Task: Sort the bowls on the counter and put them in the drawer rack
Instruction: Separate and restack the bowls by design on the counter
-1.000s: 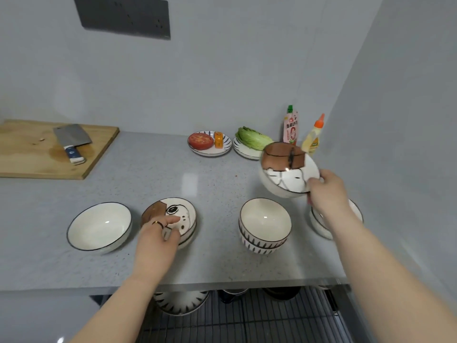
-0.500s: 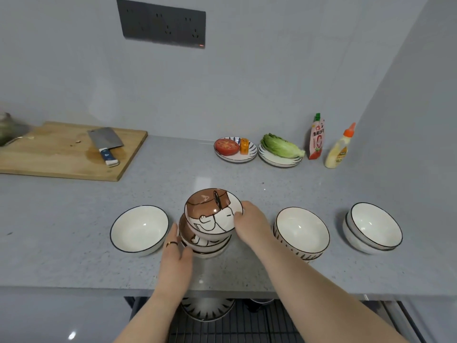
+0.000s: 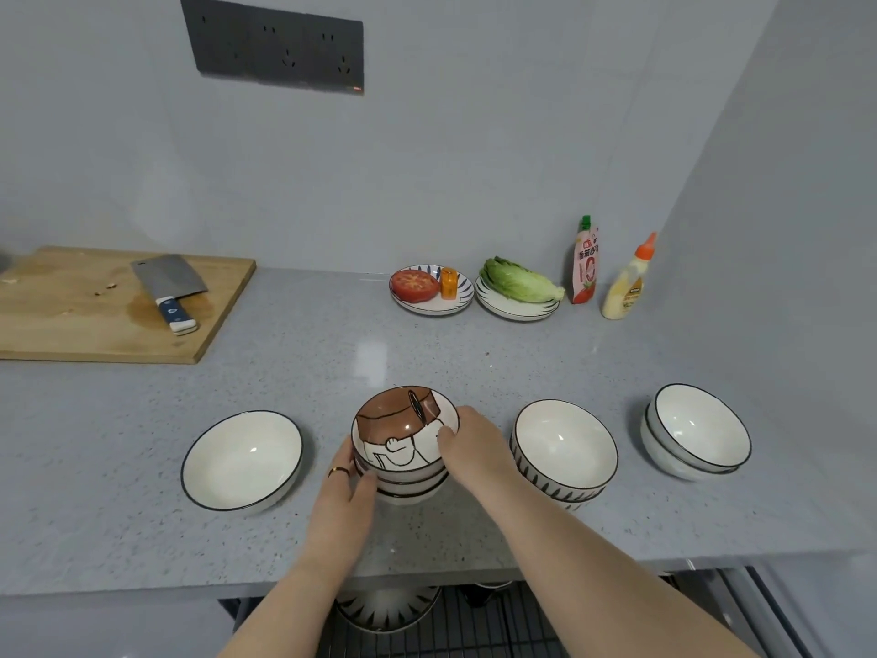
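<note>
A: Where is the cartoon bowl [image 3: 405, 429]?

B: On top of a stack near the tabletop's [image 3: 332, 363] front edge, midway along. The right hand [image 3: 470, 446] has its fingers clamped on the bowl's right rim; the left hand [image 3: 344, 496] grips the stack's left side.

A: The other bowls?

B: A single white bowl [image 3: 242, 460] sits left; two stacks [image 3: 564, 448] stand right.

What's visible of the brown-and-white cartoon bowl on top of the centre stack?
The brown-and-white cartoon bowl looks like glazed ceramic, with a brown patch and black line drawing inside. It sits nested, tilted slightly toward the camera, on a stack of similar bowls near the grey counter's front edge. The left hand touches its left side, the right hand its right rim.
</note>
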A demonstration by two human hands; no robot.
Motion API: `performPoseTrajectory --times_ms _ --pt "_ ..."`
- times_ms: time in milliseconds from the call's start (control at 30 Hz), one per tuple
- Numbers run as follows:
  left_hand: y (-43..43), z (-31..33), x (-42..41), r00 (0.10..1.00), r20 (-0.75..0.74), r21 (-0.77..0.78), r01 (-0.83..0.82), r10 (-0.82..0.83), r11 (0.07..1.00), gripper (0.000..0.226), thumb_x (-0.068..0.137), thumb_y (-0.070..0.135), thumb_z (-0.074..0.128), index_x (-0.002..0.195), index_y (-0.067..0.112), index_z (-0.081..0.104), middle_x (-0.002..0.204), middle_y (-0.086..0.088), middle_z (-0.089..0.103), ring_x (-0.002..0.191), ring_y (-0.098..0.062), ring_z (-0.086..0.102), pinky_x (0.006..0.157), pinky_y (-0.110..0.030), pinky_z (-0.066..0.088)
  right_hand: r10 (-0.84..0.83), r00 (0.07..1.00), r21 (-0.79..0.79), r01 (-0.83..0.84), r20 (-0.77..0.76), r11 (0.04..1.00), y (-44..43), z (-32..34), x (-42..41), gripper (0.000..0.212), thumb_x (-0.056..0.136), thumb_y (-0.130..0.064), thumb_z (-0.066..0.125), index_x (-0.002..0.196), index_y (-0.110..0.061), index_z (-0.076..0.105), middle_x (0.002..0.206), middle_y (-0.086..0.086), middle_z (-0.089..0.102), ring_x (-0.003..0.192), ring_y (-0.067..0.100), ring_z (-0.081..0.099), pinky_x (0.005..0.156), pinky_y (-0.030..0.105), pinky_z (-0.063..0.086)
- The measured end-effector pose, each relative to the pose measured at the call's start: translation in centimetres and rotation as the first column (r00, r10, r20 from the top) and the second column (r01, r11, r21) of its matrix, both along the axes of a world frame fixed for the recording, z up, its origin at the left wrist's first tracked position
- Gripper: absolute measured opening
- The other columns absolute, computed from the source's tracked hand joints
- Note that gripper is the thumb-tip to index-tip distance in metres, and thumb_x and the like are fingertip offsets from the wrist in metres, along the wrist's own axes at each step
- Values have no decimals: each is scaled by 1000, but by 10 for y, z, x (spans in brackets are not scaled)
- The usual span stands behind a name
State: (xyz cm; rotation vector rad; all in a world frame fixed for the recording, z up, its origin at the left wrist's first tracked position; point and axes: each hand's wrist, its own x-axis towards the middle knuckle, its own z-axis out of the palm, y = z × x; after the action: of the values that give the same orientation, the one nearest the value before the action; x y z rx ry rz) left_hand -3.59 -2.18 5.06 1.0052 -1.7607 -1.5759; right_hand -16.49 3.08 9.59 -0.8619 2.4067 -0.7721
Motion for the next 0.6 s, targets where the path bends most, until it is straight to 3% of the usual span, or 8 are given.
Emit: performPoseTrajectory --times_ms 167,200,267,300,367,433,500,600 --pt "4 -1 -10 1000 19 -9 -21 21 1000 51 88 1 40 133 26 38 128 8 49 126 -15 42 102 -31 30 -5 1000 -107 3 -14 994 28 18 -8 48 93 -32 42 135 -10 40 127 8 58 114 23 55 90 28 43" --pt "4 -1 -12 999 42 -15 -34 35 999 50 89 4 40 134 27 37 131 6 49 127 -16 41 103 -31 29 -42 999 -188 36 -27 982 37 23 -13 45 92 -31 44 133 -13 44 111 4 65 98 17 61 82 23 46" --pt "4 1 -15 997 63 -24 -47 48 999 49 89 5 39 134 26 37 135 2 48 128 -17 39 104 -32 28 -183 981 -331 154 -57 931 56 30 -33 35 90 -27 48 123 -16 54 76 -5 63 62 8 55 54 14 41" --pt "4 2 -16 997 54 -26 -47 48 999 50 89 3 38 134 24 38 136 1 48 127 -16 40 103 -31 28 -280 958 -383 235 -65 894 66 32 -47 30 90 -24 49 118 -15 58 77 -3 64 61 11 54 53 18 38" --pt "4 6 -18 998 29 -21 -54 55 998 50 88 -1 38 132 21 40 134 -3 50 119 -13 43 99 -27 29 -495 868 -448 428 -38 785 92 31 -81 27 90 -18 50 113 -9 61 94 9 66 83 25 59 69 22 37" --pt "4 7 -19 997 27 -32 -72 73 997 49 87 -3 38 130 19 44 130 -6 53 112 -11 44 95 -26 30 -661 751 -465 587 5 663 121 24 -112 29 90 -15 46 114 -4 58 96 14 62 94 31 56 77 27 37" --pt "4 6 -19 993 51 -35 -105 106 994 48 87 -1 38 131 18 42 134 -6 51 117 -13 43 99 -30 30 -772 636 -440 696 9 568 149 15 -135 33 91 -14 45 120 -1 53 107 22 61 104 35 55 84 34 39" --pt "5 5 -20 973 112 -60 -197 203 979 49 89 4 40 137 14 34 144 -11 39 132 -23 34 109 -38 25 -821 571 -310 779 -12 546 181 0 -161 44 90 -17 47 130 0 42 121 27 58 114 40 52 95 42 39"
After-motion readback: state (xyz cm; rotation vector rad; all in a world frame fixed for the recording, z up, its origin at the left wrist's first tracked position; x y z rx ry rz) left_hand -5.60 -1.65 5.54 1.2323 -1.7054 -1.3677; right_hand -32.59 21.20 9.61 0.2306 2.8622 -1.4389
